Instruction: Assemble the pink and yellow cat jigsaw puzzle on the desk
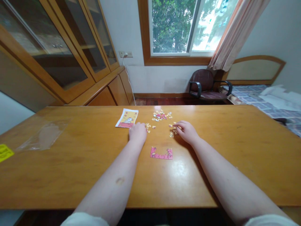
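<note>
1. Left hand [138,133] sits beside loose pieces [148,126] and picture sheet [127,117], grip hidden.
2. Right hand [187,131] is at right-side pieces [171,134]; cannot tell whether it grips.
3. Pink puzzle section [162,156] lies nearer; piece pile [160,116] farther.
4. Wooden counter [82,157] carries plastic bag [47,135], left; chair [203,81], window [171,28] stand beyond.

Readable text: none. Yellow label [6,153], left side: dark marks, illegible. Window [193,28], far side, right pane: pale marks, unreadable.
</note>
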Demonstrator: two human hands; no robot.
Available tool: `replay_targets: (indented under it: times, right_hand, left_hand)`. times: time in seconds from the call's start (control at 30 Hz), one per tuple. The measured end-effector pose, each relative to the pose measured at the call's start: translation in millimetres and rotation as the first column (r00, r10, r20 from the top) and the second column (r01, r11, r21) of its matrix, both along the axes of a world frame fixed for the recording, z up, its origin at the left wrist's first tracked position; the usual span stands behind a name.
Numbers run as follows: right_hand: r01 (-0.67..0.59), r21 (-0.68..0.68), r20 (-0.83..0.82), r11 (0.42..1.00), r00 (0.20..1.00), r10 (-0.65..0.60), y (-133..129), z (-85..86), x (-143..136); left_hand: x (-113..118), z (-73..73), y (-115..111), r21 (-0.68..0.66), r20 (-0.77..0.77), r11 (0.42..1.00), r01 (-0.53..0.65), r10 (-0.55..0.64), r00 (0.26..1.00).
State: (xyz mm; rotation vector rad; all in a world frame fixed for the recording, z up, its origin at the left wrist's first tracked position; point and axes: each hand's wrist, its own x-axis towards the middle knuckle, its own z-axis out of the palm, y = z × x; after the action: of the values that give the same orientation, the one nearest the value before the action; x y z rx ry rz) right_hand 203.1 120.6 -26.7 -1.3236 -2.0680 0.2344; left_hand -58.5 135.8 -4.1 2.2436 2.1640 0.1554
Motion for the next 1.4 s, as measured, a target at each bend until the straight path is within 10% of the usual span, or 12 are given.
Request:
replay_targets:
  times: [0.23, 0.5, 1.4]
  right_hand:
    - [0.014, -0.023, -0.076, 1.0, 0.997, -0.015, 0, -0.4, -2]
    - [-0.039, -0.163, -0.134, 0.986, 0.991, 0.017, -6, 1.1, -30]
    - [-0.014, -0.284, -0.25, 0.959, 0.966, -0.06, -7, -3.0, -34]
  left_hand:
    - [8, -1.9, -4, 0.085, 0.19, 0.996, 0.027, -0.043, 0.981]
    - [37, -8.5, -13, -0.019, 0.707, 0.983, 0.184, -0.116, 0.698]
    - [45, -11.5, -18, 0.05, 0.736, 0.956, 0.288, -0.23, 0.637]
